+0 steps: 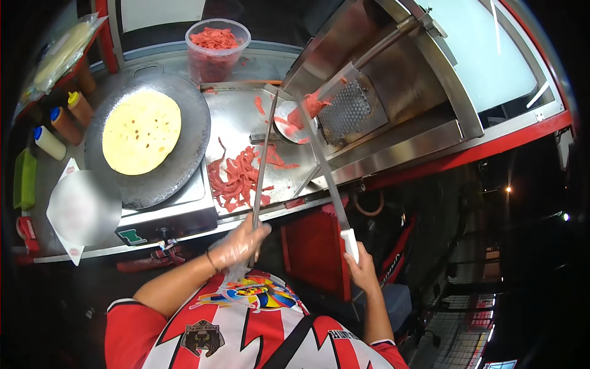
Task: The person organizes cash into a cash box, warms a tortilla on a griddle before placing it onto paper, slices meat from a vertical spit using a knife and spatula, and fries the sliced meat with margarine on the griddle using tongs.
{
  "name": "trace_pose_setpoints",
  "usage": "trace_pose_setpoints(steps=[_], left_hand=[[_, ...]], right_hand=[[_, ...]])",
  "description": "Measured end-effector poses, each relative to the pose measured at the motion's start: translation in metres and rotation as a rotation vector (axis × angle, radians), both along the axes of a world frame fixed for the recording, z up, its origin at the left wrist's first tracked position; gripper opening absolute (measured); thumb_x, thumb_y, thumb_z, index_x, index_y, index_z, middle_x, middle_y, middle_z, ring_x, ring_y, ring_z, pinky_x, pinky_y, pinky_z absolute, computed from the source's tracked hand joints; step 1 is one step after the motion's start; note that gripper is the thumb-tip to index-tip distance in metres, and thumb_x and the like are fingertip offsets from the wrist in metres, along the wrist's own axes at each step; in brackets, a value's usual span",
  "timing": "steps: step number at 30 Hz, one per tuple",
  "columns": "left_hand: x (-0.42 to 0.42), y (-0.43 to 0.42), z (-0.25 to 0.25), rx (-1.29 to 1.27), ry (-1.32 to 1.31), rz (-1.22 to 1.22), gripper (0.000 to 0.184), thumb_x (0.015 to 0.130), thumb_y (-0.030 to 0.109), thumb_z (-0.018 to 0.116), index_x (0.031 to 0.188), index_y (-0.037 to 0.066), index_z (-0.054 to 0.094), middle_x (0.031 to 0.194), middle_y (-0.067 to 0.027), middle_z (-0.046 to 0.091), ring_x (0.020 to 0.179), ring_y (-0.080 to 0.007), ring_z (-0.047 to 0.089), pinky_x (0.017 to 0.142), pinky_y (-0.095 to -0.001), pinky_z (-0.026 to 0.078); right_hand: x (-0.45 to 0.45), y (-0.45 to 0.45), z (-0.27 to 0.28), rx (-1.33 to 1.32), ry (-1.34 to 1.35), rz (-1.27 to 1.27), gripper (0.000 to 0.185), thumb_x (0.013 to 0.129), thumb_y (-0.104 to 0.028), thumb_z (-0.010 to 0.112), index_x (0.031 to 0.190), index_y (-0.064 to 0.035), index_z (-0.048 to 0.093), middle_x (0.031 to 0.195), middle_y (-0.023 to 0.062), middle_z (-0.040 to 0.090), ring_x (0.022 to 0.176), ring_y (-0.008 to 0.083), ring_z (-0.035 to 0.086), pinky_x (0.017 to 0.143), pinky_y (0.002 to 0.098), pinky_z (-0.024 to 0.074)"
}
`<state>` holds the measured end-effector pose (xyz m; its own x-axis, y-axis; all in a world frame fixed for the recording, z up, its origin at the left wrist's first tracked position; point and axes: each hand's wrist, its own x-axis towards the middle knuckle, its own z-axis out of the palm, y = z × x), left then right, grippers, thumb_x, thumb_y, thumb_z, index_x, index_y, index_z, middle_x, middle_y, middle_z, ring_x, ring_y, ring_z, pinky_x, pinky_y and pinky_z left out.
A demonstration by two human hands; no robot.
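Observation:
My left hand [238,247], in a clear plastic glove, is closed around a long metal rod [264,163] that points up over the steel tray [246,111]. My right hand [362,269] grips the white handle of a long knife [329,178]. The blade reaches up beside the red meat [308,109] on the spit, above a round metal dish [287,123]. Below and left of the rod lies a heap of sliced red meat [236,178] on the tray.
A yellow flatbread [141,131] lies on the round griddle [195,123] at left. Behind the tray stands a plastic tub [218,58] of red meat strips. Sauce bottles [66,125] line the left side. The steel grill housing [405,80] rises at right.

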<state>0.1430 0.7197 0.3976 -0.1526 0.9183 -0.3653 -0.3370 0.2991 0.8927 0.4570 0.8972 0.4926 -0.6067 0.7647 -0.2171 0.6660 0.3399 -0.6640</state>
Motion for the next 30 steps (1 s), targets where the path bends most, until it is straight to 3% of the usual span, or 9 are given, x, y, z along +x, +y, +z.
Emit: trace_pose_setpoints(steps=[2,4,7,9,13,15,20,26,30], left_hand=[[0.012,-0.006,-0.006,0.039,-0.035,0.034,0.032,0.107,0.034,0.056,0.107,0.007,0.04,0.065,-0.0045,0.05,0.048,-0.0168,0.054,0.047,-0.034,0.05],[0.022,0.002,-0.023,0.075,-0.046,0.064,0.03,0.107,0.032,0.056,0.108,0.007,0.039,0.065,-0.0044,0.051,0.048,-0.0165,0.054,0.046,-0.0334,0.051],[0.04,0.004,-0.019,0.123,-0.008,0.05,0.031,0.107,0.031,0.057,0.107,0.007,0.037,0.068,-0.0037,0.049,0.05,-0.0157,0.054,0.048,-0.0331,0.052],[0.046,0.001,-0.017,0.106,-0.007,0.036,0.032,0.107,0.03,0.057,0.106,0.006,0.037,0.069,-0.004,0.049,0.052,-0.0159,0.056,0.049,-0.0332,0.053],[0.042,0.002,-0.011,0.061,0.013,0.006,0.032,0.106,0.03,0.057,0.106,0.005,0.037,0.071,-0.0047,0.049,0.052,-0.0162,0.057,0.05,-0.0333,0.053],[0.033,0.008,-0.002,0.061,0.011,0.023,0.034,0.106,0.03,0.057,0.105,0.004,0.037,0.071,-0.005,0.049,0.051,-0.0165,0.057,0.049,-0.0333,0.053],[0.032,0.017,-0.009,0.094,0.06,0.035,0.036,0.105,0.031,0.058,0.105,0.002,0.036,0.071,-0.0045,0.049,0.052,-0.016,0.056,0.051,-0.0331,0.053],[0.018,0.036,-0.017,0.073,0.072,0.039,0.048,0.103,0.035,0.06,0.117,-0.004,0.037,0.075,-0.0077,0.056,0.056,-0.0175,0.061,0.053,-0.0352,0.053],[0.013,0.044,-0.015,0.121,0.093,0.05,0.052,0.103,0.033,0.06,0.124,-0.007,0.035,0.072,-0.0063,0.056,0.056,-0.0177,0.061,0.054,-0.0355,0.053]], right_hand=[[-0.038,-0.01,-0.022,-0.165,0.237,-0.105,0.022,0.104,-0.015,0.062,0.121,-0.004,0.056,0.063,0.0002,0.053,0.049,0.0074,0.052,0.045,0.0285,0.0396],[-0.101,-0.014,-0.038,-0.23,0.422,-0.168,0.02,0.104,-0.015,0.062,0.12,-0.0046,0.055,0.065,-0.0007,0.054,0.05,0.0067,0.05,0.044,0.0276,0.0389],[-0.189,0.025,-0.073,0.204,0.414,-0.069,0.028,0.104,-0.019,0.06,0.124,-0.0006,0.054,0.084,0.0192,0.064,0.076,0.0329,0.066,0.07,0.0446,0.0506],[-0.246,0.038,-0.049,0.339,0.44,-0.1,0.027,0.105,-0.024,0.058,0.118,-0.0012,0.052,0.086,0.0236,0.066,0.077,0.0408,0.067,0.069,0.0477,0.0498],[-0.234,0.033,-0.093,0.277,0.357,-0.119,0.028,0.105,-0.021,0.058,0.124,-0.0012,0.052,0.093,0.0264,0.068,0.085,0.0436,0.07,0.071,0.0491,0.0514],[-0.155,0.0,-0.167,0.314,0.435,-0.034,0.041,0.104,-0.017,0.059,0.14,-0.0002,0.049,0.103,0.0277,0.071,0.095,0.044,0.073,0.08,0.047,0.0548],[-0.189,0.018,-0.118,0.36,0.321,-0.031,0.024,0.104,-0.017,0.059,0.118,-0.0002,0.05,0.085,0.0272,0.069,0.081,0.0476,0.07,0.065,0.0498,0.0524],[-0.102,-0.016,-0.116,0.317,0.126,-0.049,0.032,0.104,-0.023,0.062,0.128,-0.0052,0.051,0.088,0.0282,0.068,0.09,0.0501,0.07,0.071,0.0521,0.0533],[-0.081,-0.014,-0.079,0.247,-0.043,-0.023,0.027,0.104,-0.022,0.062,0.121,-0.0042,0.052,0.082,0.0266,0.067,0.08,0.0487,0.07,0.063,0.0515,0.0515]])
